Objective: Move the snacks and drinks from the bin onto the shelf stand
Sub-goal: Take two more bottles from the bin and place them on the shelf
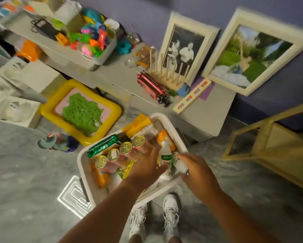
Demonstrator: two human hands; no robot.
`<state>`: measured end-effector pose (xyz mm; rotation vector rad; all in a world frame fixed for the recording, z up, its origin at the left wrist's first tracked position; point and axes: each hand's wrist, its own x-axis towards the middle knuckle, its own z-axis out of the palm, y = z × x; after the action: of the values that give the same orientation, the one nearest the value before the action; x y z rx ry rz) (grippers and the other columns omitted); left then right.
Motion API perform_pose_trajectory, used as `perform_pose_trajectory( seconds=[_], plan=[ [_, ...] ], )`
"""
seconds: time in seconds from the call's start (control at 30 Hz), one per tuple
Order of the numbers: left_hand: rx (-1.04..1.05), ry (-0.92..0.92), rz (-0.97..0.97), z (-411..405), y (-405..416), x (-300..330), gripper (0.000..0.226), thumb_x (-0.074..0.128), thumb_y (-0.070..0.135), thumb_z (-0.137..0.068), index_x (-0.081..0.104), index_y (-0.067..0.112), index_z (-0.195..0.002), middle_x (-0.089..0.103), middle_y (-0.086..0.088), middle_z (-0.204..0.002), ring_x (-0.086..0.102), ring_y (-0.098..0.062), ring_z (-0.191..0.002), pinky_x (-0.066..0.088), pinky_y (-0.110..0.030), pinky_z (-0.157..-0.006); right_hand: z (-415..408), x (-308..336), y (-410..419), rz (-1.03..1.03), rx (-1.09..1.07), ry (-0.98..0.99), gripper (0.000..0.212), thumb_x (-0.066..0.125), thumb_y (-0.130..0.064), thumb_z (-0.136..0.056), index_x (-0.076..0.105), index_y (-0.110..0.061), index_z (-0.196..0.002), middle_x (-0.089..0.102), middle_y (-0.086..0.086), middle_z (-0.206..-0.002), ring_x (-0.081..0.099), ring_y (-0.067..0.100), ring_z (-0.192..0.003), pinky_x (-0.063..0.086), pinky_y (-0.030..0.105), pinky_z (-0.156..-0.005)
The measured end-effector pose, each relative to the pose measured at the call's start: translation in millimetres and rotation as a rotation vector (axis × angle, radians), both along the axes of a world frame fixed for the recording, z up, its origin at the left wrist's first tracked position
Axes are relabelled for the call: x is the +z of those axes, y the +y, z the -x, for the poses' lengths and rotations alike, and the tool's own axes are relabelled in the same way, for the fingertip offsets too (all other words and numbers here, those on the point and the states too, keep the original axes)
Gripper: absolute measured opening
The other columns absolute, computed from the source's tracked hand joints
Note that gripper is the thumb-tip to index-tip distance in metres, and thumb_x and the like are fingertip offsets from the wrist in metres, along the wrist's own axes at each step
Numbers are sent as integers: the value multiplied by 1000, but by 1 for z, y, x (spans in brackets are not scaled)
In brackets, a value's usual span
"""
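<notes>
A white bin [82, 162] stands on the floor just in front of my feet, full of snacks and drinks. Inside it lie a row of gold-capped bottles [125, 148], a green snack packet [104, 146], yellow and orange packets [99, 176] and small white bottles. My left hand [145, 165] reaches into the bin and grips a white bottle with a green label [165, 154]. My right hand [198, 172] grips another small white bottle [179, 165] at the bin's right side. The wooden shelf stand [269, 146] is at the right.
A low grey cabinet [205, 113] behind the bin carries a red toy bus [151, 86], a wooden peg rack [168, 74] and two framed pictures. A yellow tray with green sand [80, 111] lies on the floor at left. A tub of colourful toys [94, 41] sits further back.
</notes>
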<state>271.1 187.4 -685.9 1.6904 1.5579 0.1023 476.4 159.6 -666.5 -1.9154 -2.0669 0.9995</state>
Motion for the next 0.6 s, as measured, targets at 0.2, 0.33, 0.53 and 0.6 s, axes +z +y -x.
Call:
perform_pose_trajectory(
  seconds=[0.2,0.33,0.53,0.6],
  plan=[
    [64,-101,7,-12,5,-36,91,75,41,-80,18,39,-151,57,-6,-135,62,-30,-115,56,-47,-90,8,-16,2,-22,-1,-214,61,88,-11,-71,65,-18,-127,57,0,-139,54,27,-120,57,35,-88],
    [-10,-74,-29,-18,9,-46,105,75,51,-76,6,39,-155,42,-6,-147,52,-27,-127,55,-46,-93,9,-24,7,11,-19,-236,57,85,-10,-77,65,-22,-128,56,-2,-131,55,23,-116,54,29,-91],
    [-24,17,-128,-23,10,-52,86,63,61,-83,14,43,-152,43,-7,-133,63,-26,-106,60,-38,-77,13,-27,29,-52,-240,-35,51,81,-25,-83,61,-31,-129,67,-8,-119,58,12,-111,50,23,-87],
    [-18,-8,-157,-21,9,-52,85,63,62,-83,15,44,-151,46,-4,-128,64,-23,-100,61,-37,-74,17,-31,32,-70,-250,-36,49,77,-31,-86,58,-33,-131,66,-9,-120,56,11,-111,51,24,-87]
  ],
)
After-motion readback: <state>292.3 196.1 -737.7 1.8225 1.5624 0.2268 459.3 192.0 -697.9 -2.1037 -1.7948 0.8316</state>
